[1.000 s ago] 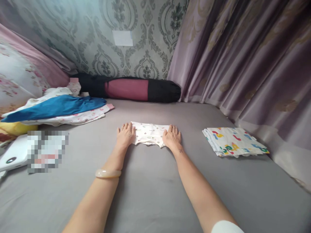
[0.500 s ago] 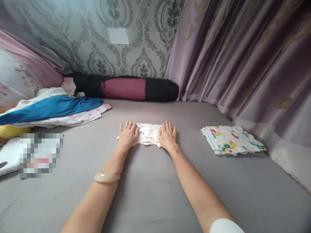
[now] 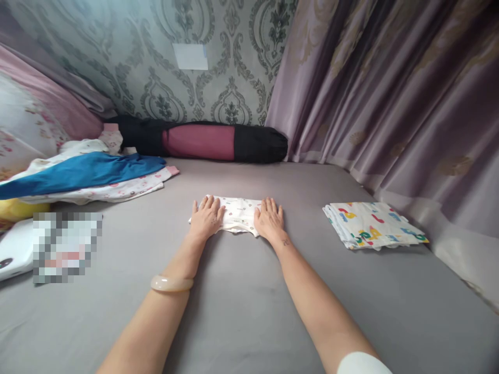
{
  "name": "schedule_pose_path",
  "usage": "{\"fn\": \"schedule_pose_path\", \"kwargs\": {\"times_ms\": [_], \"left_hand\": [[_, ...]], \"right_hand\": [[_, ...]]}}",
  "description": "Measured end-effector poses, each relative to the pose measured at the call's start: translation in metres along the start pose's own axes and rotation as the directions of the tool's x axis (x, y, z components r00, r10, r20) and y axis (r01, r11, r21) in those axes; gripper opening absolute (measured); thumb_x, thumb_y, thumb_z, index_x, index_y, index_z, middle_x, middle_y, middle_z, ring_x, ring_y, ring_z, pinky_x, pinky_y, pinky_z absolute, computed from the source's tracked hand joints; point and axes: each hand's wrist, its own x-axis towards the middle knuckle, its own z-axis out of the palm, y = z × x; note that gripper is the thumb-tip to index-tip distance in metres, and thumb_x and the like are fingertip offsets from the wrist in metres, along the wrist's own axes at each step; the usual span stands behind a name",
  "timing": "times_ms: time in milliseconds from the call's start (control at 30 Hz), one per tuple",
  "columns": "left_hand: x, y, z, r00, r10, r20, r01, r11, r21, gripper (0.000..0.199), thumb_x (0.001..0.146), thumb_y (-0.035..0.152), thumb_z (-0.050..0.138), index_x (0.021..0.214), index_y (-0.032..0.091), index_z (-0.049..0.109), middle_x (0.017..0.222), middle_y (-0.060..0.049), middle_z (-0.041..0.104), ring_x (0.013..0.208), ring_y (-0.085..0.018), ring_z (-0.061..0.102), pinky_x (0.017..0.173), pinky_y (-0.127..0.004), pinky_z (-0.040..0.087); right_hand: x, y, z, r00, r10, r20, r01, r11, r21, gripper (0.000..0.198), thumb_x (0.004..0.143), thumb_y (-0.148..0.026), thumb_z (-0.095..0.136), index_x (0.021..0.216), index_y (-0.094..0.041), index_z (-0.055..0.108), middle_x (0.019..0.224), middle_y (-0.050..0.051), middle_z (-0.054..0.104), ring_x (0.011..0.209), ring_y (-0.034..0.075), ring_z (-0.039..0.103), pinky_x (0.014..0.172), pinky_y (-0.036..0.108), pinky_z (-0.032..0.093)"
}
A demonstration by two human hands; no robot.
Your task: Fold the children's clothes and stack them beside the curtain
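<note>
A small white garment (image 3: 239, 212) with a fine scattered print lies folded on the grey bed sheet (image 3: 241, 296). My left hand (image 3: 208, 218) rests palm down on its left end, fingers stretched forward. On the right end my right hand (image 3: 270, 218) lies flat in the same way, palm down. The middle of the cloth shows between the two hands, and its near edge curves like a neckline. Both palms hide the garment's ends.
A folded white cloth with colourful shapes (image 3: 376, 226) lies at the right. Heaped clothes with a blue piece (image 3: 89, 174) lie at the left, above a white object (image 3: 17, 246) and a blurred-out item (image 3: 68, 246). A black and maroon roll (image 3: 198, 141) lies along the wall.
Both hands stay flat on the garment, with hardly any movement. The view has shifted very slightly.
</note>
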Motion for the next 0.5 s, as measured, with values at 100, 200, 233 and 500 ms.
{"fn": "schedule_pose_path", "kwargs": {"times_ms": [100, 200, 233, 500], "left_hand": [[0.000, 0.000, 0.000, 0.999, -0.008, -0.039, 0.007, 1.000, -0.019, 0.044, 0.100, 0.037, 0.028, 0.131, 0.018, 0.053, 0.147, -0.015, 0.048, 0.142, -0.029, 0.036, 0.116, -0.059, 0.021], [0.000, 0.003, -0.001, 0.994, 0.000, -0.111, -0.006, 0.999, -0.052, 0.047, 0.101, 0.037, 0.025, 0.134, 0.016, 0.052, 0.144, -0.015, 0.052, 0.140, -0.028, 0.040, 0.118, -0.056, 0.020], [0.000, 0.005, -0.001, 0.992, 0.021, -0.128, -0.029, 0.998, -0.060, 0.048, 0.101, 0.037, 0.024, 0.134, 0.017, 0.052, 0.143, -0.015, 0.053, 0.140, -0.027, 0.040, 0.118, -0.054, 0.020], [-0.002, 0.017, 0.006, 0.984, 0.175, 0.020, -0.174, 0.984, -0.046, 0.054, 0.101, 0.039, 0.027, 0.143, 0.010, 0.044, 0.150, -0.018, 0.044, 0.143, -0.029, 0.035, 0.117, -0.053, 0.025]], "right_hand": [[-0.001, -0.002, -0.001, 0.998, -0.032, -0.049, 0.032, 0.999, 0.005, 0.057, 0.101, -0.033, 0.026, 0.148, -0.003, 0.037, 0.157, 0.017, 0.031, 0.148, 0.028, 0.020, 0.119, 0.050, 0.008], [-0.003, -0.008, -0.002, 0.989, -0.098, -0.114, 0.100, 0.995, 0.016, 0.056, 0.101, -0.031, 0.027, 0.147, -0.002, 0.039, 0.156, 0.017, 0.033, 0.147, 0.028, 0.023, 0.120, 0.048, 0.007], [-0.004, -0.010, -0.001, 0.985, -0.121, -0.127, 0.124, 0.992, 0.021, 0.056, 0.101, -0.031, 0.027, 0.147, -0.002, 0.039, 0.156, 0.017, 0.033, 0.147, 0.028, 0.023, 0.120, 0.047, 0.007], [-0.008, -0.020, 0.007, 0.985, -0.157, -0.069, 0.162, 0.984, 0.068, 0.056, 0.100, -0.031, 0.028, 0.148, -0.003, 0.037, 0.156, 0.016, 0.035, 0.147, 0.027, 0.025, 0.120, 0.045, 0.010]]}}
